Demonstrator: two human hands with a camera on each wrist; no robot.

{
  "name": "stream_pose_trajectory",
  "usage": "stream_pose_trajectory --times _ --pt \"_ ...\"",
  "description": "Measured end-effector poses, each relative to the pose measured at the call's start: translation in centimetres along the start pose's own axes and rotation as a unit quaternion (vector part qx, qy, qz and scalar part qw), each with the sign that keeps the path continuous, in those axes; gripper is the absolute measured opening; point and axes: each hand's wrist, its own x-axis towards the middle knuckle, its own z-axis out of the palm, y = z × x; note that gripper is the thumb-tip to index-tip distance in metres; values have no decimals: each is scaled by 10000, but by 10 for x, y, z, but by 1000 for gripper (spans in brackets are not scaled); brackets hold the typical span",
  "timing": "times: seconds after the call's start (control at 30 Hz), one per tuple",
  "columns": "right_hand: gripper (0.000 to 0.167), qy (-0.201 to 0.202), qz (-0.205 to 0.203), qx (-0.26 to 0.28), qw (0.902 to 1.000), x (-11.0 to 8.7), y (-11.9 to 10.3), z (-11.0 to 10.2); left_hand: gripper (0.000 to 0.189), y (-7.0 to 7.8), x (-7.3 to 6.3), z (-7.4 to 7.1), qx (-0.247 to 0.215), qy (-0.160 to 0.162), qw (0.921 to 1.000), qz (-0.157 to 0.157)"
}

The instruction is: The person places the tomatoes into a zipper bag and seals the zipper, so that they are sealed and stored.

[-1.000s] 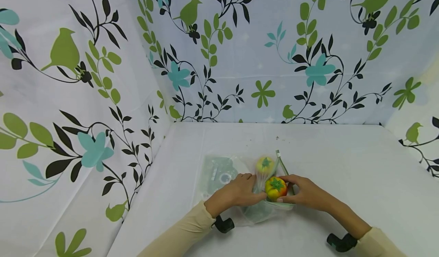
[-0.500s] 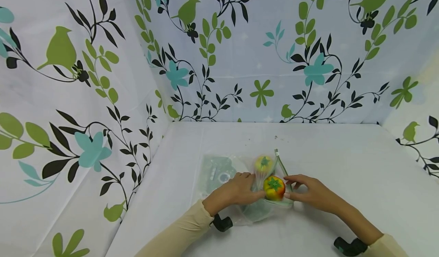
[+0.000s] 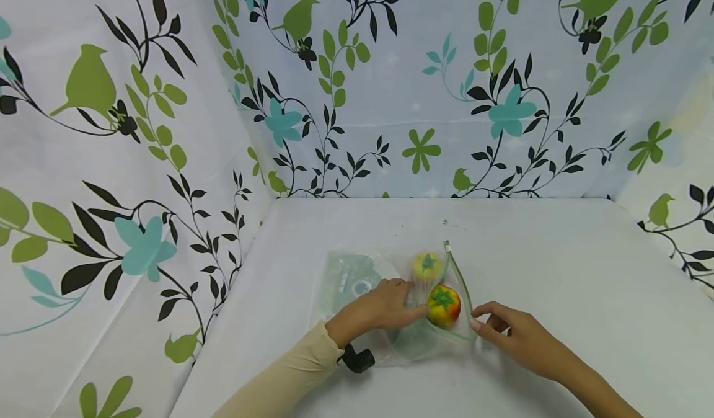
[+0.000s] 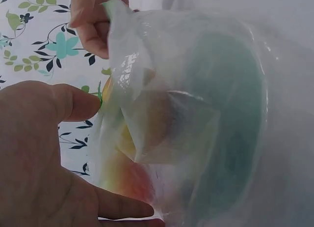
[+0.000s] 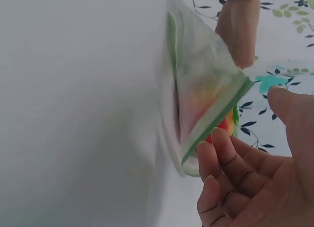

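Note:
A clear zip bag (image 3: 348,275) with a green-edged mouth lies on the white table. In the bag's mouth sits a yellow-and-red artificial tomato (image 3: 444,306) with a green star-shaped top. Behind it a paler yellow one (image 3: 427,266) shows through the plastic. My left hand (image 3: 379,306) rests on the bag, its thumb beside the nearer tomato; in the left wrist view its thumb and fingers are spread. At the right end my right hand (image 3: 515,334) has its fingertips at the bag's green edge (image 5: 216,120); its thumb stands apart and it holds no tomato.
A white table (image 3: 558,250) stretches around the bag. Patterned cloth (image 3: 334,83) with leaves and birds hangs behind and at the sides. A black wrist mount (image 3: 358,360) sits on the left wrist.
My right hand has let go of the nearer tomato and drawn back to the right, to the bag's edge. The left hand stays in place on the bag.

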Motion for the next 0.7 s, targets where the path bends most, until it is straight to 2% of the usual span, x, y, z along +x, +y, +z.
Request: stream_pose_trajectory --times 0.23,0.4,0.53,0.7 --pt "42 -91 -108 319 9994 -17 -4 12 87 -2 5 -9 76 77 9999 43" --pt "49 -38 128 419 9990 -23 -7 14 79 1 15 -32 321 354 9988 71" --pt "42 -370 564 536 9963 -25 -5 14 59 12 33 -52 625 432 9965 351" --pt "34 -775 566 690 9930 -24 0 13 51 30 72 -65 1143 324 9898 787"
